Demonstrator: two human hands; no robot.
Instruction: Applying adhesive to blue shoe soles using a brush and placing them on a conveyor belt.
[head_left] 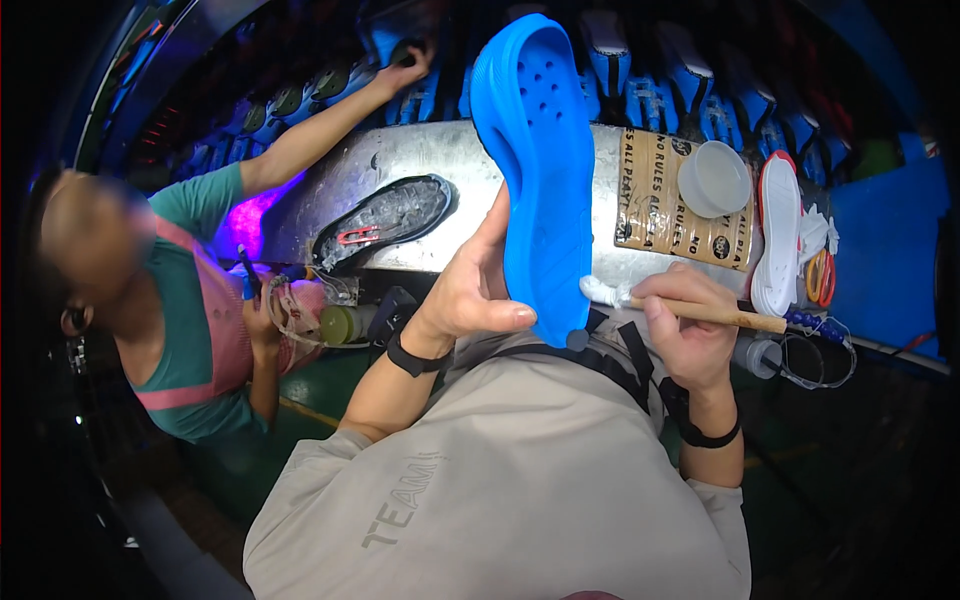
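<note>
A blue foam shoe sole (548,190) stands lengthwise in front of me, its hollow inner side with small holes facing up. My left hand (465,292) grips it from the left near its lower end, thumb along the edge and the other fingers hidden behind it. A brush (735,315) with a wooden handle is pinched in my right hand (692,330). Its white, coated head lies at the right edge of the sole's lower end; whether it touches, I cannot tell.
On the metal bench (400,150) lie a dark sole (385,215) and a printed cardboard sheet (640,200) bearing a translucent cup (714,178). A white sole (780,235) and rubber bands (822,278) lie at right. Behind runs a row of shoes (690,70). A co-worker (190,310) reaches across at left.
</note>
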